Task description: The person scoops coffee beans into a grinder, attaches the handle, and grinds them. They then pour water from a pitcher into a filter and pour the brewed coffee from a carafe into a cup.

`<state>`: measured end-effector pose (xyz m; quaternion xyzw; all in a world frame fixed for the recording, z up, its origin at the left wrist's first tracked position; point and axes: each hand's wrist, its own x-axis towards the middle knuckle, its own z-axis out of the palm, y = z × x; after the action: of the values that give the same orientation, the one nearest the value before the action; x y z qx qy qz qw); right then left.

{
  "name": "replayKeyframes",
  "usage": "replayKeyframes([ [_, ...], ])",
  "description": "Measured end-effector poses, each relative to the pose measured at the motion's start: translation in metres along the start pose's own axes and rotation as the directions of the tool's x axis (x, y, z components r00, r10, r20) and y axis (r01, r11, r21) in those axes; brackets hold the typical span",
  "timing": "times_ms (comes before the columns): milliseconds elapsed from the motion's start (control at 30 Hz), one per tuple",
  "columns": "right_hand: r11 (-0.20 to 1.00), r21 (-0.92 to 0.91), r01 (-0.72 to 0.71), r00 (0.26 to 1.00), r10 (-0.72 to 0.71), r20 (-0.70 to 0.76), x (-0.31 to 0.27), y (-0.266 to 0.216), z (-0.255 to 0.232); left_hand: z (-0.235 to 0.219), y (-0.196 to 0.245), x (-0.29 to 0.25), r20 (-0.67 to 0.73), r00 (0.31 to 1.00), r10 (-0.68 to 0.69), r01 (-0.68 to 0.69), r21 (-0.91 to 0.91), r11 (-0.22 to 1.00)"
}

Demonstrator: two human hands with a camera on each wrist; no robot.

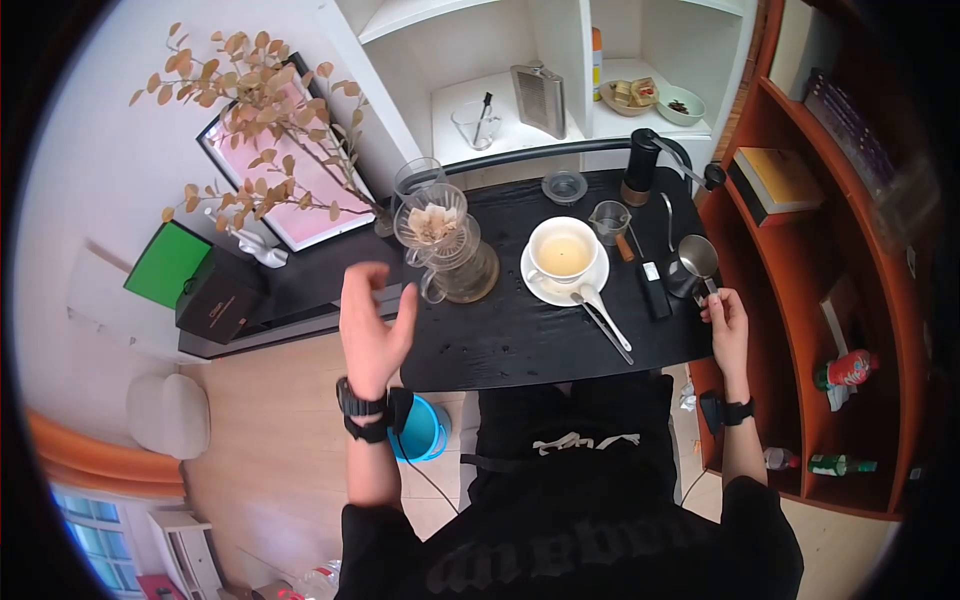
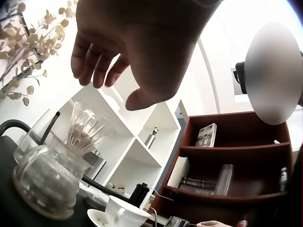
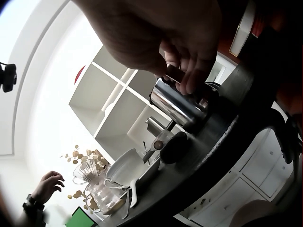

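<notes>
At the table's right edge my right hand grips the handle of a steel gooseneck kettle. In the right wrist view, the fingers curl round that handle above the shiny kettle body. My left hand is raised with nothing in it, thumb apart from the loosely bent fingers. Just right of it stands a glass coffee server, topped by a clear ribbed dripper with a paper filter. A white cup of pale yellow liquid sits on a saucer mid-table.
A white spoon and a thin metal utensil lean off the saucer. Behind them are a small glass pitcher, a black hand grinder and a round lidded dish. A blue bucket stands below the table's left front.
</notes>
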<state>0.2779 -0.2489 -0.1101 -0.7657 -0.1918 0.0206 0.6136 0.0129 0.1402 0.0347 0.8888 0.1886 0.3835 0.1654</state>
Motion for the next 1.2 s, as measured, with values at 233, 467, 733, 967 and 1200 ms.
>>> replayKeyframes([
  [233,1.000,-0.018,-0.012,0.999,0.011,-0.049,-0.009,-0.020,-0.005,0.022,-0.016,0.072,0.226,0.931,0.288,-0.346,0.288,0.893],
  [467,0.998,0.039,0.050,0.996,-0.047,-0.072,-0.018,-0.038,-0.017,0.038,-0.026,0.112,0.519,0.841,0.155,-0.289,0.189,0.938],
  [733,0.965,0.206,0.161,0.970,-0.115,-0.216,-0.037,-0.047,-0.020,0.051,0.039,0.159,0.384,0.872,0.305,-0.340,0.027,0.940],
  [967,0.941,0.276,0.198,0.959,-0.127,-0.254,-0.049,-0.061,-0.017,0.181,0.056,0.183,0.458,0.740,0.492,-0.580,0.066,0.812],
  [1200,0.946,0.266,0.185,0.954,-0.108,-0.280,-0.060,-0.050,-0.043,0.248,0.042,0.190,0.606,0.727,0.322,-0.497,0.140,0.857],
])
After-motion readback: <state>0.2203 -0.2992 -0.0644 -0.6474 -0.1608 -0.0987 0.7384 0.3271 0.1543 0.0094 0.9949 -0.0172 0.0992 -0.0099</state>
